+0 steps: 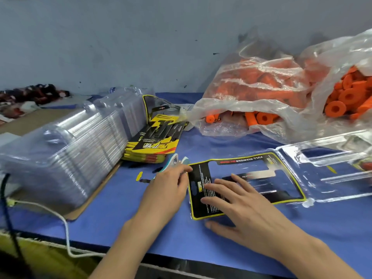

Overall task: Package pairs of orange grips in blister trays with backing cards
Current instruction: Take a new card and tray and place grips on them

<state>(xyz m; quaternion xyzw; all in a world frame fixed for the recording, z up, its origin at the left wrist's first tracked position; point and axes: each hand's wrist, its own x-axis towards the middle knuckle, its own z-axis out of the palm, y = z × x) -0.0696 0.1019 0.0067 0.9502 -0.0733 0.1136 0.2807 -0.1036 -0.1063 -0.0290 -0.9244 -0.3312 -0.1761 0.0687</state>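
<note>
Head view: one backing card [241,182] lies in the open clear blister tray [314,170] at centre right of the frame, on the blue worktop [112,214]. The right hand [247,206] rests flat on it, fingers spread, its grip open, likely seating the card in the tray. The left hand [167,190] steadies the card's left edge with straight fingertips, grip also open. Two plastic bags [251,81] of orange grips [265,117] sit at upper right within reach. One nested stack of trays [66,146] and one stack of cards [155,139] wait at left.
</note>
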